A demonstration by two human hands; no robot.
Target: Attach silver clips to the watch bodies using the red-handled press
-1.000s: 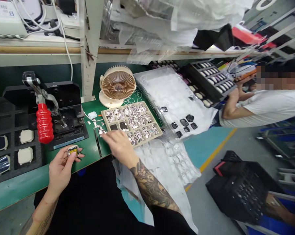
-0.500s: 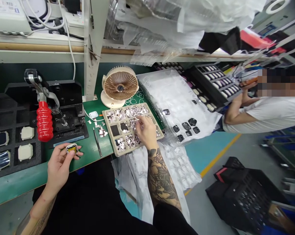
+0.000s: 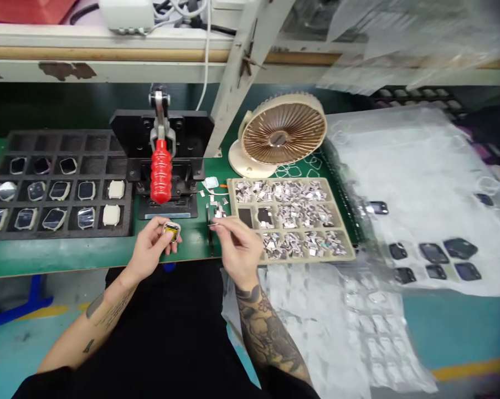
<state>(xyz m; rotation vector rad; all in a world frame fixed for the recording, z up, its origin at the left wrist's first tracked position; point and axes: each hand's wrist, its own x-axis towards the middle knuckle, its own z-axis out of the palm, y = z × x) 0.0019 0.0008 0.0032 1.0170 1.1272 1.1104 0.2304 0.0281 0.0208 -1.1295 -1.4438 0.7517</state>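
Note:
My left hand is closed round an open watch case, whose yellow inside faces up. Between thumb and forefinger, my right hand pinches a small flat piece, too small to make out fully. That hand is over the left edge of a beige compartment tray filled with small silvery pieces. Dark tweezers lie on the green bench just beside my right fingertips. A few loose silvery pieces lie behind them.
A black press with a red handle stands behind my left hand. To its left, a dark foam tray holds several watches. A beige fan stands behind the compartment tray. White sheeting with black frames lies at right.
My right hand has come out of the compartment tray and moved left towards the watch case, with a small piece in its fingertips. The view has turned left; the co-worker is out of sight.

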